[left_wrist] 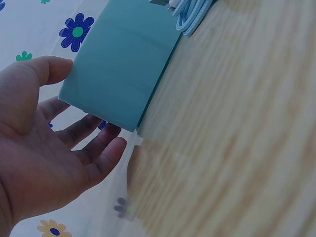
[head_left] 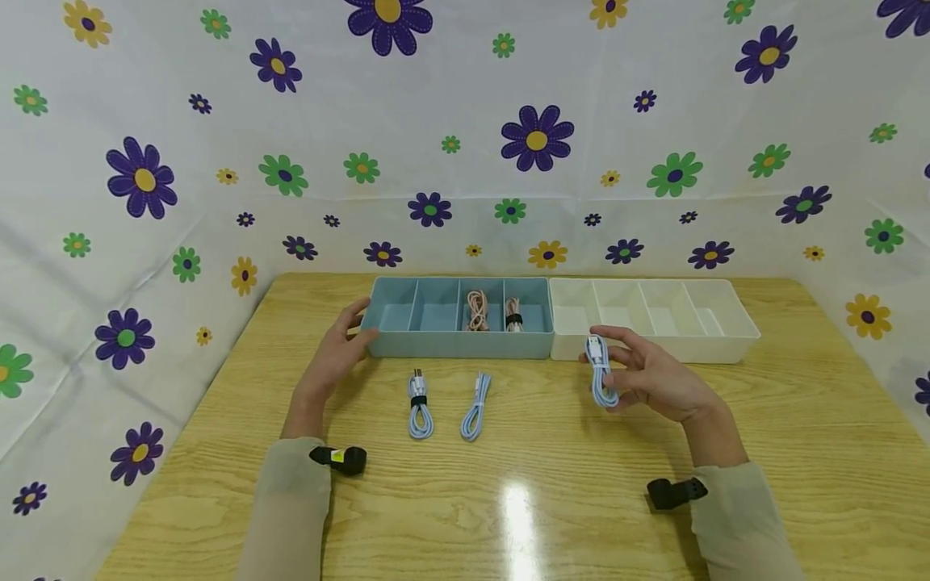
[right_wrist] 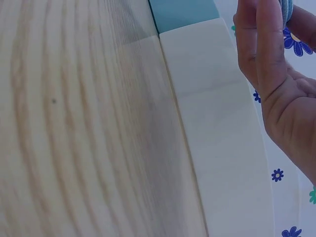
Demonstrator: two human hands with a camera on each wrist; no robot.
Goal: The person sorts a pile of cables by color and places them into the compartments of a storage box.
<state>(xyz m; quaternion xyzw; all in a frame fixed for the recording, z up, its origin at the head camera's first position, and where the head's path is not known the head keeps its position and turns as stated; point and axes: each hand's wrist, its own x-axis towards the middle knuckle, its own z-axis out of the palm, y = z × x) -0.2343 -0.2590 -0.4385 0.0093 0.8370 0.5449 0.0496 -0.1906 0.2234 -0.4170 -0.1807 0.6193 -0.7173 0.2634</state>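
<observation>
My right hand (head_left: 657, 378) pinches a coiled light blue USB cable (head_left: 600, 373), its white plug pointing up, in front of the white divided box (head_left: 676, 349). In the right wrist view only a sliver of that cable (right_wrist: 286, 10) shows at the top. At the left end of the blue divided box (head_left: 458, 345), my left hand (head_left: 336, 355) rests with fingers spread loosely along the end wall and thumb by the front corner. Two more light blue coiled cables lie on the table: one with a black strap (head_left: 419, 407) and one without a black strap (head_left: 475, 407).
Inside the blue box, a pinkish coiled cable (head_left: 476, 311) fills the third compartment and a black-strapped one (head_left: 513, 313) the fourth. The two boxes stand end to end along the wooden table's (head_left: 407, 500) back. Behind hangs a flowered white cloth (head_left: 465, 97).
</observation>
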